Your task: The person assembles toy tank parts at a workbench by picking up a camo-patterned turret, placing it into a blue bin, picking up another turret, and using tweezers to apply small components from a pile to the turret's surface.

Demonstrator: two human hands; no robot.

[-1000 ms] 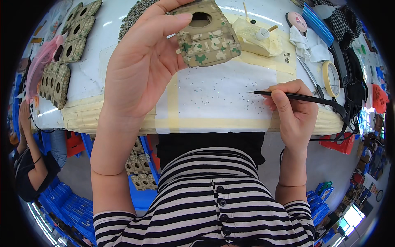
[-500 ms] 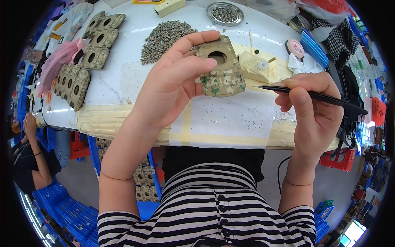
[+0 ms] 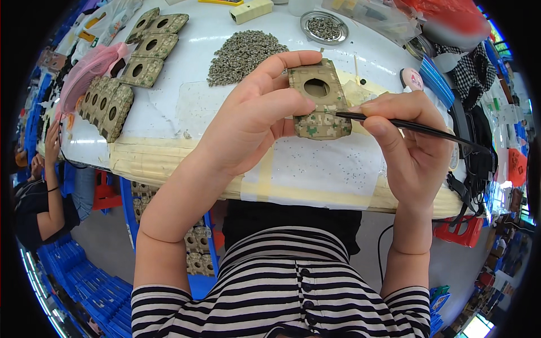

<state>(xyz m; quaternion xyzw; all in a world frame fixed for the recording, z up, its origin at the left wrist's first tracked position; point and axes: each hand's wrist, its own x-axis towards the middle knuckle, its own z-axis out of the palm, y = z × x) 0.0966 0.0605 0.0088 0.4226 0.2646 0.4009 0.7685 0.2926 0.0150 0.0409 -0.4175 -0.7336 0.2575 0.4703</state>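
My left hand (image 3: 242,121) grips a camouflage-patterned tank hull part (image 3: 321,121) with a round hole, thumb on its near face and forefinger along its top edge. In my right hand (image 3: 414,143) is a pair of black tweezers (image 3: 417,127), pinched between thumb and fingers. The tweezer tips meet the hull part's right side, just below the hole. Whether the tips hold anything is too small to tell. Under the hands, a white sheet (image 3: 310,180) carries many tiny scattered bits.
A pile of small grey-brown parts (image 3: 245,56) lies beyond my left hand, beside a round metal dish (image 3: 324,28) of similar parts. More camouflage hull parts (image 3: 143,65) and a pink mesh fan cover (image 3: 93,76) sit at the left. Another person's arm (image 3: 53,186) shows at far left.
The tweezers in my right hand have moved left and now touch the hull part. My left hand and the hull part sit slightly farther right and lower in the picture.
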